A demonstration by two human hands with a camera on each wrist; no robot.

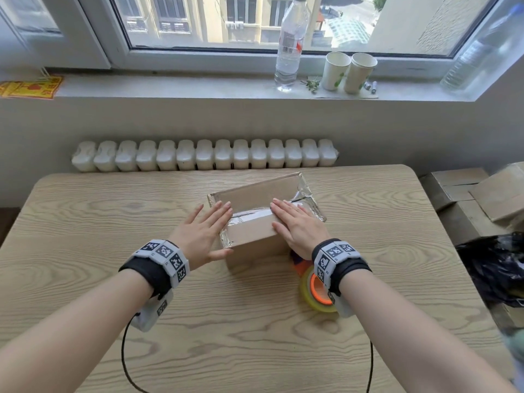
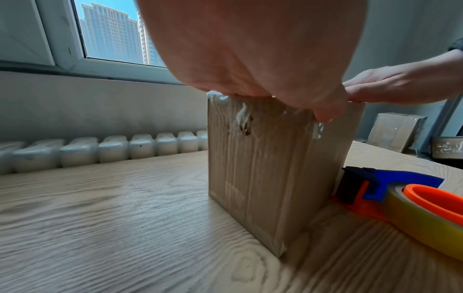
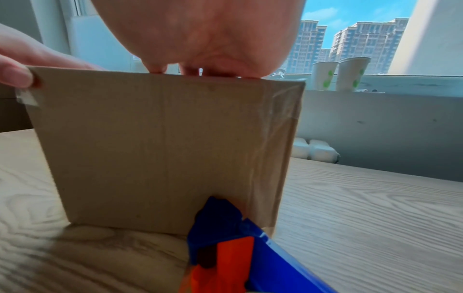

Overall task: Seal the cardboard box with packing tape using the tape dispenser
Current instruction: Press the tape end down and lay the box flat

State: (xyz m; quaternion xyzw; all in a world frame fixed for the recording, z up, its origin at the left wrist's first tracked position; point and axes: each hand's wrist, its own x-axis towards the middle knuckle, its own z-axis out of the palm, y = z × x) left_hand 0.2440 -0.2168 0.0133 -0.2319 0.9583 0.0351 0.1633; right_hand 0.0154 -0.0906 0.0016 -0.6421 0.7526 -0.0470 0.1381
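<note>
A brown cardboard box point(image 1: 255, 194) stands mid-table with its top flaps down. Crinkled clear tape runs along its centre seam and edges. My left hand point(image 1: 209, 228) lies flat, fingers straight, on the box's left top edge, thumb down its near side. My right hand point(image 1: 292, 222) presses flat on the right of the top. The orange and blue tape dispenser point(image 1: 316, 290), with a yellowish roll, lies on the table against the box's near right corner, under my right wrist. The wrist views show the box sides point(image 2: 263, 168) point(image 3: 162, 148) and the dispenser point(image 2: 413, 204) point(image 3: 225, 247).
The wooden table point(image 1: 113, 222) stands before a white radiator point(image 1: 204, 154). A water bottle point(image 1: 289, 46) and two paper cups point(image 1: 348, 70) stand on the window sill. Stacked cardboard boxes point(image 1: 482, 194) and a black bag point(image 1: 493, 268) lie off the table's right edge.
</note>
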